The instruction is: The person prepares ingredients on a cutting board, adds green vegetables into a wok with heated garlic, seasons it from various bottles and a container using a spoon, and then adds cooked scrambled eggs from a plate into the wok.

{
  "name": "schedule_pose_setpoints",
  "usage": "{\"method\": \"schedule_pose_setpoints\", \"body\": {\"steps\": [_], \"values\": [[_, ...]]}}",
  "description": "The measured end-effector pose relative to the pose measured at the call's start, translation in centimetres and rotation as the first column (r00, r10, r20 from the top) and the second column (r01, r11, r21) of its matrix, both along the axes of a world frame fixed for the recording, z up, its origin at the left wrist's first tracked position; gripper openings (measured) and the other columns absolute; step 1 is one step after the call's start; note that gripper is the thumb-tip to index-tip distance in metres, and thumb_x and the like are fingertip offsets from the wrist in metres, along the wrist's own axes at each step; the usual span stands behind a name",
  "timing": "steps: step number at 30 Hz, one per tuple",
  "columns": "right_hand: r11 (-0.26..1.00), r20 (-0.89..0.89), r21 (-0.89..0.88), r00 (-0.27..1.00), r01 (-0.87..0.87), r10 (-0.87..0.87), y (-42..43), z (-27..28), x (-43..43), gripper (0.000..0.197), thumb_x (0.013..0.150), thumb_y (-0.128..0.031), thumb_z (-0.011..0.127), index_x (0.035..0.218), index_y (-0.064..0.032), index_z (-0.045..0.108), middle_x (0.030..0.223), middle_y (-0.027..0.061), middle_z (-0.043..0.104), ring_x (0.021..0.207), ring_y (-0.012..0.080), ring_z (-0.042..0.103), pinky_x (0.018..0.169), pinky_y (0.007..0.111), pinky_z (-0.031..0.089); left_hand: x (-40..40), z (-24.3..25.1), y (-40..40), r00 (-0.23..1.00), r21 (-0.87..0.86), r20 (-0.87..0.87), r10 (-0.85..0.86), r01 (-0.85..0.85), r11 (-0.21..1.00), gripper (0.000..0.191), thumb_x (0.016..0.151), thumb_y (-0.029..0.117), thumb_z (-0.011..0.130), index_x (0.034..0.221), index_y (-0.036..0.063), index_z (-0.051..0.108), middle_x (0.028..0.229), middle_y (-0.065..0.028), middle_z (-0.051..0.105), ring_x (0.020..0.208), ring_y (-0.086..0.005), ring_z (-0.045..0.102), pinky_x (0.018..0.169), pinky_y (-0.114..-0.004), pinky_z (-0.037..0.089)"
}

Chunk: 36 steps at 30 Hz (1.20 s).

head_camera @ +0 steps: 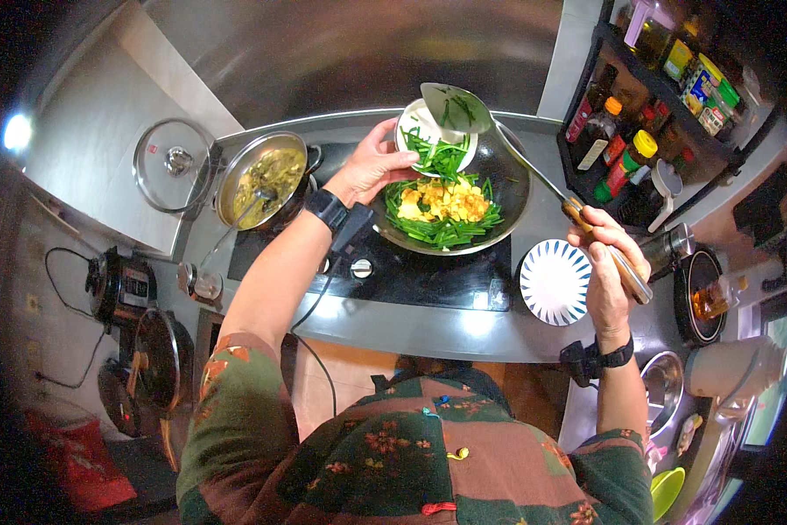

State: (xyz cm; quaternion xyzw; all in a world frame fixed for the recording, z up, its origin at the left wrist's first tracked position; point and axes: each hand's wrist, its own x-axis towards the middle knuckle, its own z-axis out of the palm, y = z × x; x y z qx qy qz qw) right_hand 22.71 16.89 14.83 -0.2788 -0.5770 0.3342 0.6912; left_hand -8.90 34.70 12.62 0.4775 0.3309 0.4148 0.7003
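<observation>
My left hand (375, 164) holds a white bowl (412, 119) tilted over a dark wok (513, 209). Chopped green stalks (447, 157), which look like chives, lie in the bowl and spill at its lower rim. Below them in the wok, yellow scrambled egg (452, 202) rests on more green pieces. My right hand (610, 262) grips the wooden handle of a metal spatula (458, 108). Its blade, with green bits on it, is over the bowl's upper right part. A white plate with blue strokes (555, 282) sits on the counter beside my right hand.
Left of the wok stands a pan of cooked food (269, 177) with a ladle, beside a glass lid (174, 164). A glass jar (203, 282) is at the counter's left. Sauce bottles fill a black rack (669, 72) at the right. A cable (316, 354) hangs over the front edge.
</observation>
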Motion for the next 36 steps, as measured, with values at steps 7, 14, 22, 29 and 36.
{"method": "schedule_pose_setpoints", "body": {"steps": [7,14,22,29,36], "values": [[0.980,-0.154,-0.130,0.974,0.149,-0.169,-1.0,-1.0,-4.9,0.017,0.091,-0.007,0.054,0.103,0.0050,0.059,0.115,0.0227,0.057,0.085,0.0251,0.065,0.071,0.034,0.057,2.5,-1.9,-1.1,0.983,0.096,0.048,0.175,-0.179,0.979,0.083,0.074,-0.001,0.074,0.139,0.0125,0.025,0.121,-0.0105,0.047,0.102,-0.0234,0.059,0.082,-0.036,0.056],[0.983,0.083,0.015,0.979,0.186,-0.186,-1.1,-2.0,-6.9,0.012,0.086,0.006,0.057,0.097,0.0058,0.061,0.111,0.0198,0.058,0.088,0.0221,0.064,0.072,0.031,0.059,2.2,-2.8,-1.4,0.958,0.109,-0.034,0.284,-0.279,0.954,0.077,0.077,0.000,0.072,0.137,0.0106,0.024,0.121,-0.0116,0.050,0.107,-0.0246,0.056,0.085,-0.041,0.055],[0.963,0.279,0.156,0.926,0.218,-0.255,-0.5,-3.4,-7.7,0.014,0.083,0.007,0.060,0.096,0.0047,0.063,0.106,0.0190,0.060,0.087,0.0223,0.065,0.073,0.029,0.058,1.7,-2.2,-1.8,0.926,0.128,-0.083,0.369,-0.358,0.925,0.079,0.075,0.000,0.074,0.137,0.0077,0.025,0.116,-0.0135,0.047,0.099,-0.0232,0.059,0.077,-0.035,0.058],[0.996,-0.079,-0.061,0.994,0.071,-0.076,-1.5,-0.9,-7.2,0.010,0.088,0.004,0.054,0.095,0.0062,0.061,0.112,0.0200,0.057,0.087,0.0231,0.064,0.076,0.033,0.058,-1.1,-1.9,-2.2,0.942,0.080,-0.120,0.313,-0.305,0.949,0.078,0.080,0.002,0.069,0.139,0.0082,0.018,0.121,-0.0117,0.051,0.106,-0.0246,0.058,0.086,-0.039,0.055],[0.974,0.342,0.169,0.918,0.148,-0.199,-0.3,-3.5,-7.6,0.014,0.081,0.004,0.063,0.095,0.0032,0.063,0.105,0.0171,0.063,0.085,0.0226,0.065,0.072,0.030,0.055,-1.2,-0.9,-2.3,0.932,0.090,-0.204,0.299,-0.287,0.954,0.078,0.078,0.004,0.072,0.138,0.0069,0.023,0.119,-0.0131,0.052,0.104,-0.0246,0.059,0.083,-0.038,0.056]]}}
